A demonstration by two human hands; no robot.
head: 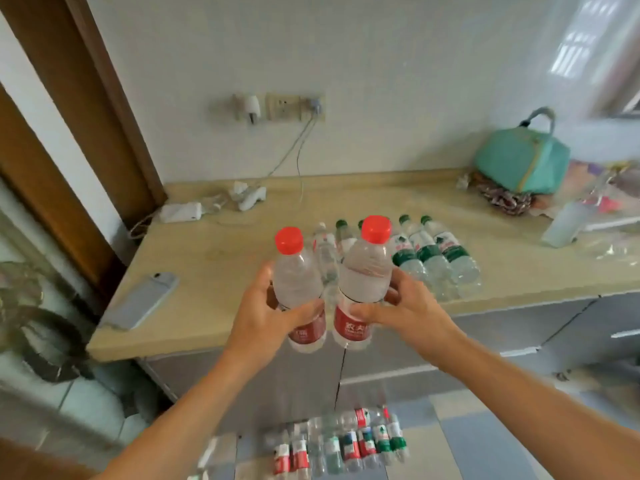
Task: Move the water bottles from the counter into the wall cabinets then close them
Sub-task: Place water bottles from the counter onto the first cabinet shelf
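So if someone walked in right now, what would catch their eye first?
Front and centre, the left hand and right hand each grip an upright red-capped bottle, the left bottle and the right bottle, side by side above the counter edge. Behind them stand green-labelled bottles, and more bottles lie on the floor below.

Home kitchen: tan counter w/ grey base cabinets, tiled wall, sockets.

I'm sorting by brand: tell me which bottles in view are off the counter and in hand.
The two red-capped bottles: one in the left hand, one in the right hand. The green-capped bottles stand on the counter.
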